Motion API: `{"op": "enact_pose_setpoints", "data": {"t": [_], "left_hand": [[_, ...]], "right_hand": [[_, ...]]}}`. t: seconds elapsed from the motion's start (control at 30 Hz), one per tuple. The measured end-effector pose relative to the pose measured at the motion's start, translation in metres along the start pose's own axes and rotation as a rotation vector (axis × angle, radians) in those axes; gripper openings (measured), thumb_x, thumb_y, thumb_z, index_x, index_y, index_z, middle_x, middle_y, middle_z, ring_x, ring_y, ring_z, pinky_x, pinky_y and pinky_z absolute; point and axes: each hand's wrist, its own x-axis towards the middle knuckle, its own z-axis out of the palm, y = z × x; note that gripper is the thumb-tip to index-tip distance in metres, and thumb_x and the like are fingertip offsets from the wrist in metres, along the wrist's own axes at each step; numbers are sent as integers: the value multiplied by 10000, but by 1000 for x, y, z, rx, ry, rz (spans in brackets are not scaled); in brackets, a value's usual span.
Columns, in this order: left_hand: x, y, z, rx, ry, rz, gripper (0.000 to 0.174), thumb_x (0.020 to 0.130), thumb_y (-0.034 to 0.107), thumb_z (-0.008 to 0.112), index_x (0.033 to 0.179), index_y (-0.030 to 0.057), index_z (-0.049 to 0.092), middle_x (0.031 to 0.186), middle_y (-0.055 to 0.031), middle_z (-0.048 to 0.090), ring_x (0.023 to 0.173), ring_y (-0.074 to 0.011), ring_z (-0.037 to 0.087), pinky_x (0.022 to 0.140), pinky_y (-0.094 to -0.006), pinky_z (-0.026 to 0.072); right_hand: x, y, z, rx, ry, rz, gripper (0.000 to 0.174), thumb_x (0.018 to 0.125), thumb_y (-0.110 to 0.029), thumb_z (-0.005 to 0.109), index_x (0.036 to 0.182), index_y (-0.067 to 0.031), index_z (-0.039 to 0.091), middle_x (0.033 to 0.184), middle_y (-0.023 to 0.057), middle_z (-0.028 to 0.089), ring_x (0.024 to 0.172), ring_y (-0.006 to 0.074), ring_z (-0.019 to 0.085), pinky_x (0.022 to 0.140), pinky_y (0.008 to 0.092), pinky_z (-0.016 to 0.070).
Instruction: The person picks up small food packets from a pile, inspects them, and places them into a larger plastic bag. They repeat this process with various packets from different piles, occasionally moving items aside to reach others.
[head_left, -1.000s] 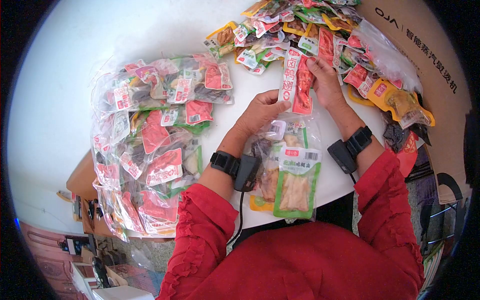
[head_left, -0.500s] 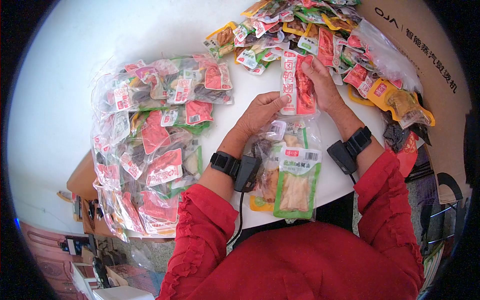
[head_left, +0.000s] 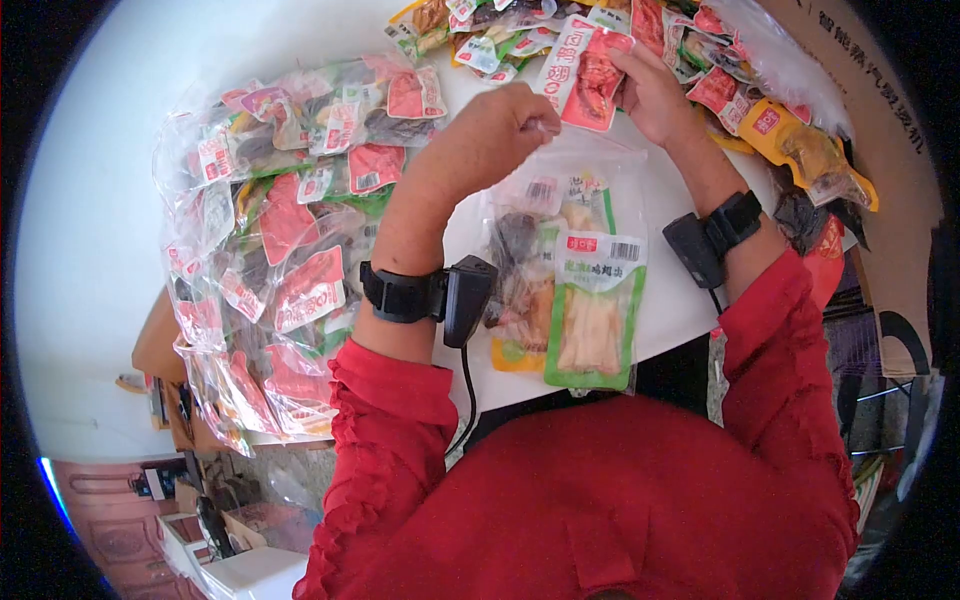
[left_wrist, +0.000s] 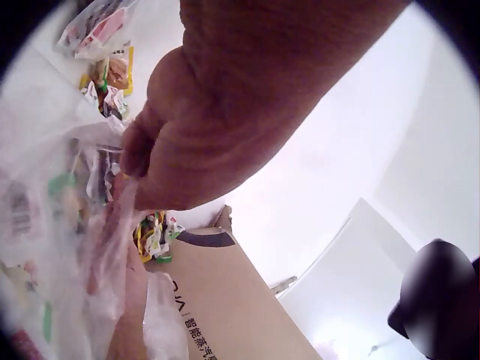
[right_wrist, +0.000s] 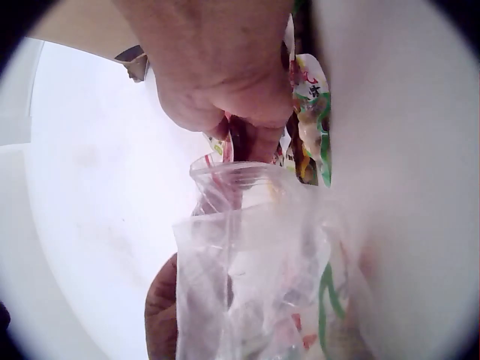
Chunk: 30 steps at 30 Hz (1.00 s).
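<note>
In the head view my right hand (head_left: 655, 95) holds a red and white food packet (head_left: 585, 75) by its right side, thumb on top. My left hand (head_left: 485, 140), off that packet, pinches the upper edge of a clear bag (head_left: 630, 160) with curled fingers. Inside the bag lie several packets, among them a green-edged one (head_left: 590, 330) on top and a yellow-edged one lower left. The left wrist view shows the left hand (left_wrist: 202, 127) with clear film (left_wrist: 124, 247) at its fingertips. In the right wrist view the bag's mouth (right_wrist: 247, 176) is below the right hand (right_wrist: 225, 75).
Filled clear bags (head_left: 290, 230) are stacked on the table's left side. Loose packets (head_left: 500, 40) heap along the far side, with a yellow packet (head_left: 800, 150) at the right. A large cardboard box (head_left: 860, 100) stands beyond them at the right.
My left hand has let go of the red and white packet and taken the bag's edge. My right hand has moved the packet up and slightly left. The head view has shifted.
</note>
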Motion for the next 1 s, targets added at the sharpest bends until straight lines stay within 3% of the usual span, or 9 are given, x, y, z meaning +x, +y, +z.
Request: {"op": "enact_pose_setpoints", "data": {"t": [0.1, 0.47, 0.53, 0.63, 0.73, 0.83, 0.87, 0.93, 1.0], "left_hand": [[2, 14, -10, 162, 222, 103, 121, 767, 118, 602, 848, 30, 582, 761, -78, 540, 714, -191, 531, 659, -290, 429], [8, 33, -9, 250, 275, 250, 118, 766, 135, 612, 809, 28, 589, 711, -66, 512, 694, -194, 510, 615, -298, 404], [10, 37, -7, 242, 262, 276, 116, 765, 131, 614, 809, 26, 590, 712, -63, 514, 693, -189, 511, 616, -294, 407], [11, 47, -8, 107, 301, 280, 99, 750, 94, 629, 818, 31, 594, 753, -57, 549, 694, -154, 531, 614, -257, 426], [7, 63, -14, -21, 293, 173, 86, 792, 101, 559, 792, 15, 550, 666, -103, 495, 619, -228, 491, 572, -314, 395], [8, 60, -14, 4, 269, 120, 78, 783, 80, 573, 792, 4, 555, 690, -92, 483, 656, -201, 478, 592, -301, 389], [7, 62, -14, -8, 281, 91, 82, 785, 82, 572, 786, 2, 552, 688, -95, 483, 661, -200, 481, 594, -302, 389], [7, 55, -14, 11, 352, 108, 90, 785, 87, 572, 786, -1, 552, 694, -97, 491, 668, -199, 484, 596, -300, 390], [8, 39, -9, 28, 422, 129, 98, 785, 92, 573, 786, -4, 552, 701, -99, 498, 674, -198, 488, 598, -298, 391]], "right_hand": [[-2, -6, 4, -43, -54, 94, 223, 857, -161, 475, 1042, -37, 479, 979, 57, 552, 870, 146, 563, 744, 297, 485], [-29, -29, 25, -447, -613, 411, 378, 818, -262, 559, 1105, -22, 503, 960, 57, 565, 838, 130, 557, 692, 255, 479], [-31, -31, 24, -639, -906, 370, 429, 777, -295, 599, 1098, -21, 519, 934, 75, 582, 794, 129, 570, 639, 264, 487], [-41, -48, 39, -733, -931, 426, 498, 741, -327, 624, 1120, -23, 511, 920, 92, 598, 765, 131, 578, 601, 263, 488], [-43, -49, 45, -572, -1043, 458, 453, 771, -324, 588, 1113, -37, 514, 883, 67, 595, 761, 118, 572, 603, 249, 478], [-44, -50, 48, -330, -1195, 485, 389, 817, -321, 534, 1103, -58, 518, 828, 31, 591, 754, 97, 563, 606, 227, 463], [-40, -53, 45, -328, -1196, 484, 389, 817, -321, 534, 1103, -58, 518, 828, 31, 591, 754, 97, 563, 606, 227, 463], [-24, -59, 33, -713, -586, 117, 562, 755, -368, 604, 1201, -60, 453, 1060, 135, 557, 934, 170, 546, 715, 273, 465], [-19, -62, 23, -482, -519, 186, 569, 789, -390, 558, 1208, -27, 429, 1117, 131, 527, 1000, 175, 507, 781, 301, 423]]}}
